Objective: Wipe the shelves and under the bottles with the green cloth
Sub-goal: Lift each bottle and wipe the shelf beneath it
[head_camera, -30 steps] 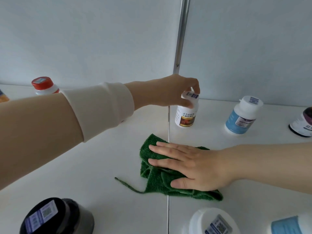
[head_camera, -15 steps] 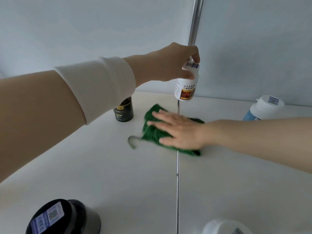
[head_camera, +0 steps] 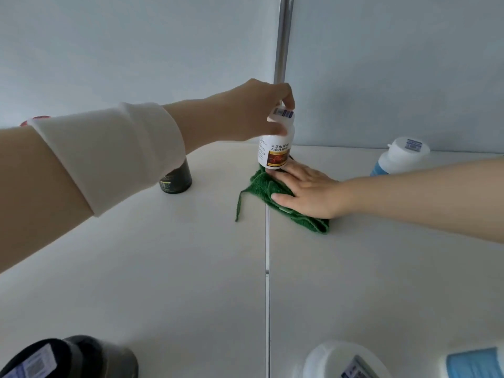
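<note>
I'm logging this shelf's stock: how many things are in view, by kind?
White bottles: 4
Dark bottles: 2
Green cloth: 1
Total: 7, not counting a red sliver above the sleeve, too hidden to name.

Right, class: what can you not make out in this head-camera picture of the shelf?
Head view, all:
Red-capped bottle: nearly all hidden behind the white sleeve.
Dark bottle: top hidden by that sleeve.
Blue-labelled bottle: base hidden by the right forearm.
Black-lidded jar and white-capped bottle: cut off by the bottom edge.
White bottle: label's small print too blurred to read.
</note>
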Demonstrator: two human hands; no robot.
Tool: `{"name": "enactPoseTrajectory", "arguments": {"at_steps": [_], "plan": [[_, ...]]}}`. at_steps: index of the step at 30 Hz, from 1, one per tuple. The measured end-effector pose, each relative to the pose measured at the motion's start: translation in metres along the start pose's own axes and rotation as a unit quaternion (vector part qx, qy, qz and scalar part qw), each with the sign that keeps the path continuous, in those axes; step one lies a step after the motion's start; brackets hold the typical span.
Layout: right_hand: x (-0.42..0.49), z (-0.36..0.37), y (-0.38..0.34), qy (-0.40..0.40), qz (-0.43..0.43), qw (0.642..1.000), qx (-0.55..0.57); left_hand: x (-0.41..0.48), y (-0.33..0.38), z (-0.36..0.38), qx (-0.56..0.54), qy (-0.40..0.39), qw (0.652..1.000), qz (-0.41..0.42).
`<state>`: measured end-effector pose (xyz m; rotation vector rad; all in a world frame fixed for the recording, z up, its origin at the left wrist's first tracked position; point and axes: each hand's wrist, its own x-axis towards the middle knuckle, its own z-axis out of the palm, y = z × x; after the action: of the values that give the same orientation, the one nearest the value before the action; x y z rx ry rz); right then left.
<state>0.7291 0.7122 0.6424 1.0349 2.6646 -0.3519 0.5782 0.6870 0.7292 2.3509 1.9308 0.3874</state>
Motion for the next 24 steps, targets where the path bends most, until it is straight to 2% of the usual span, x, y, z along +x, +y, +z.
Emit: {"name": "enactPoseTrajectory", "arguments": {"at_steps": [3, 7, 9, 11, 15, 18, 20, 24], "plan": [[-0.02, 0.005, -0.011, -0.041, -0.025, 0.999, -0.011, -0.002, 0.004, 0.001, 0.009, 0.003, 1.0, -0.006], [-0.089, 0.018, -0.017, -0.154, -0.173, 0.971, -0.059, -0.011, 0.01, 0.004, -0.008, -0.014, 1.0, -0.009], [-0.108, 0.018, -0.014, -0.193, -0.211, 0.954, -0.091, -0.017, 0.013, 0.005, -0.016, -0.022, 1.0, -0.006], [-0.105, 0.015, -0.01, -0.199, -0.194, 0.955, -0.103, -0.024, 0.016, 0.007, -0.018, -0.034, 0.999, -0.001], [-0.07, 0.009, -0.002, -0.136, -0.052, 0.988, -0.048, -0.034, 0.018, 0.01, 0.001, -0.047, 0.999, -0.002], [-0.058, 0.006, -0.002, -0.114, 0.007, 0.993, -0.035, -0.038, 0.02, 0.01, 0.017, -0.035, 0.999, -0.003], [-0.067, 0.008, -0.008, -0.13, 0.005, 0.99, -0.047, -0.041, 0.021, 0.01, 0.022, -0.034, 0.999, -0.008], [-0.113, 0.019, -0.016, -0.208, -0.094, 0.966, -0.118, -0.048, 0.021, 0.015, 0.007, -0.04, 0.999, -0.004]]}}
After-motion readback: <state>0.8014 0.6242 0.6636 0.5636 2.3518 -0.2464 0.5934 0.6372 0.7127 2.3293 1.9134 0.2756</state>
